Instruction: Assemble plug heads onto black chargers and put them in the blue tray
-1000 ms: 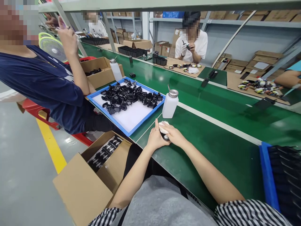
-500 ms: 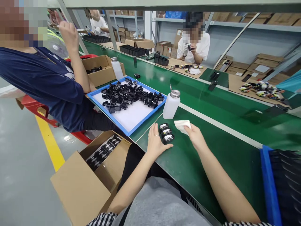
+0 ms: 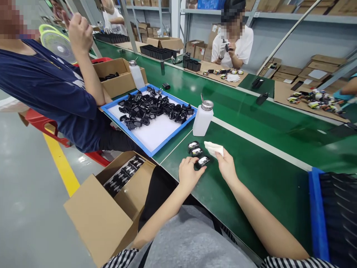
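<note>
Left hand (image 3: 190,173) is gripping near unit (image 3: 204,161) edgewise, fingers (image 3: 192,161) narrowly parted, this side of bottle (image 3: 202,123) | two units (image 3: 196,152) are sitting closer to bottle | right hand (image 3: 228,167) is pinching cloth (image 3: 213,148), front-right of bottle | keeping fingers off unit's white top (image 3: 203,159) is probably working best

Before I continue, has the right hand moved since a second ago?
Yes: against the white bottle, the right hand has moved rightward, from over the black pieces to beside them, holding the white cloth.
</note>
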`<state>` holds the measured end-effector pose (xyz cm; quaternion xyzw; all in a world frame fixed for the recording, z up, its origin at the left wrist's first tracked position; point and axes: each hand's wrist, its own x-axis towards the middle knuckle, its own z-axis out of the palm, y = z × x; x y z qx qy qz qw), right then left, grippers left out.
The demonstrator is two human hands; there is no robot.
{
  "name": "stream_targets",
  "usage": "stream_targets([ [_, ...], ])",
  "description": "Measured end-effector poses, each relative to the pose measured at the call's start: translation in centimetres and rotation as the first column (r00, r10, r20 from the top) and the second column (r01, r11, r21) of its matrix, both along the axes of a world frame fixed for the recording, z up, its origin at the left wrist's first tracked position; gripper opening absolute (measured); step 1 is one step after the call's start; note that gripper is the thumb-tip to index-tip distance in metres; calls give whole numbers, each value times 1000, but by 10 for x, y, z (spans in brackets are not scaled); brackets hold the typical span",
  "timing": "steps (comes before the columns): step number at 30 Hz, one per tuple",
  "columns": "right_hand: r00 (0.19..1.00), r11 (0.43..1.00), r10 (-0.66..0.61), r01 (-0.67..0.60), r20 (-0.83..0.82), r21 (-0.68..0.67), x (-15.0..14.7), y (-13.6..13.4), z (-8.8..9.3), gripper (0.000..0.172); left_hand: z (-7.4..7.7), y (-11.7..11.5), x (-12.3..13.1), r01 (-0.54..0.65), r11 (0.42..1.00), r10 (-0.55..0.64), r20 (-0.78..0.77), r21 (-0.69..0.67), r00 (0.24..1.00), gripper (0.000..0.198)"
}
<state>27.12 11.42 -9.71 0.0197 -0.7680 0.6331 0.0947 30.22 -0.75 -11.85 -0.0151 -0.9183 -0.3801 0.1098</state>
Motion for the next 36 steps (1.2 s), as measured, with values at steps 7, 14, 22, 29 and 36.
stream_targets([
  [7, 833, 627, 502, -165, -233, 761, 15, 18, -4, 40, 2, -2, 0, 73, 997, -73, 35, -13, 997, 21],
  [14, 930, 721, 149, 129, -335, 680, 7, 29, -3, 45, 2, -2, -1, 88, 996, -88, 22, 8, 996, 24],
  [22, 973, 751, 174, -30, -154, 660, -2, 34, 0, 36, 1, -2, -1, 78, 997, -79, 45, 13, 996, 25],
  [29, 999, 978, 7, -15, 40, 208, -30, 6, 7, 27, -1, -1, 4, -41, 999, 41, -1, 35, 999, 55],
  [36, 991, 935, 90, -48, -103, 350, -19, -15, 9, 35, 4, -7, -18, 55, 998, -57, 82, 19, 995, 112],
])
